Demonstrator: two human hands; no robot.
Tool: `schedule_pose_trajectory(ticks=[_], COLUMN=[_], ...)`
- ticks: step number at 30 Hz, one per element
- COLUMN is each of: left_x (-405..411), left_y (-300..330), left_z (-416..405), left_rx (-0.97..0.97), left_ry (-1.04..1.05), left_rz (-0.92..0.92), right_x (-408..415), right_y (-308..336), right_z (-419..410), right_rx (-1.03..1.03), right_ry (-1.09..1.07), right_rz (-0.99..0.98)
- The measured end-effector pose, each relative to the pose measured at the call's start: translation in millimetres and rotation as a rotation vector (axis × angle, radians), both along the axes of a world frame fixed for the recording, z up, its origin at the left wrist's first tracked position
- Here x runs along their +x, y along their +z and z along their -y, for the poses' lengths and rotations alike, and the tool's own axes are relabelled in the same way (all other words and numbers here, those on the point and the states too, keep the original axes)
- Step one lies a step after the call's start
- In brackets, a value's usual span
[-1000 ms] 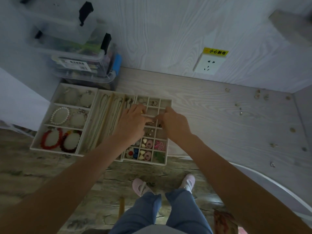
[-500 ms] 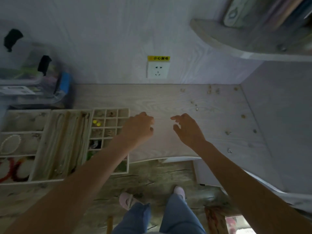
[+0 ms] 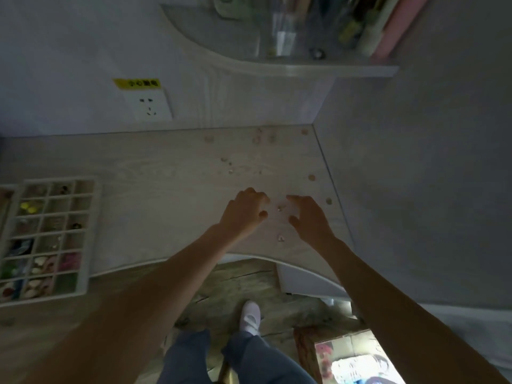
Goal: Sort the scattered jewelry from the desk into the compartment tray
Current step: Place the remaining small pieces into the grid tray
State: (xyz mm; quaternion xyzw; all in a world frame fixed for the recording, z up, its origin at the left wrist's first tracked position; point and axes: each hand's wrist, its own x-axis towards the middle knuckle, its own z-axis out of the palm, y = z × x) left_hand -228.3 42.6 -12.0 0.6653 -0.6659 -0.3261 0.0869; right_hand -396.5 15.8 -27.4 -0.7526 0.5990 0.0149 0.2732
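The compartment tray (image 3: 84, 234) lies at the desk's left edge, its small cells filled with coloured beads and trinkets. Small pieces of jewelry are scattered over the right half of the pale wooden desk (image 3: 155, 189). My left hand (image 3: 243, 212) and my right hand (image 3: 307, 217) hover close together over the desk, fingers loosely curved, holding nothing. One tiny piece (image 3: 279, 208) lies between the two hands, and another (image 3: 281, 238) lies just nearer the desk's front edge. More pieces (image 3: 230, 167) sit farther back, with several (image 3: 311, 177) toward the right wall.
A wall socket (image 3: 151, 106) with a yellow label sits on the back wall. A curved shelf (image 3: 277, 67) with books hangs above the right corner. A grey side wall (image 3: 415, 189) bounds the desk on the right. My legs and a white shoe (image 3: 250, 317) show below.
Both hands left the tray and moved right across the desk to the scattered pieces. The view swung right, so the tray slid to the left edge.
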Motion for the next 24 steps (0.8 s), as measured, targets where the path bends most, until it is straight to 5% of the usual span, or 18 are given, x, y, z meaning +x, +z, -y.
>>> schedule_pose_trajectory(ticks=[7, 16, 24], left_x=[-51.0, -51.2, 3.9], left_y=[-32.1, -36.1, 5.9], left_z=[9.9, 17.0, -5.4], left_rx=[-0.001, -0.065, -0.103], left_ry=[0.262, 0.307, 0.463], left_rz=[-0.075, -0.149, -0.392], right_x=[-6.1, -7.6, 33.8], right_y=[-21.0, -23.9, 13.0], right_z=[20.9, 31.8, 24.8], right_rx=[0.001, 0.022, 0.323], right_ry=[-0.036, 0.043, -0.164], right_rz=[0.126, 0.219, 0.73])
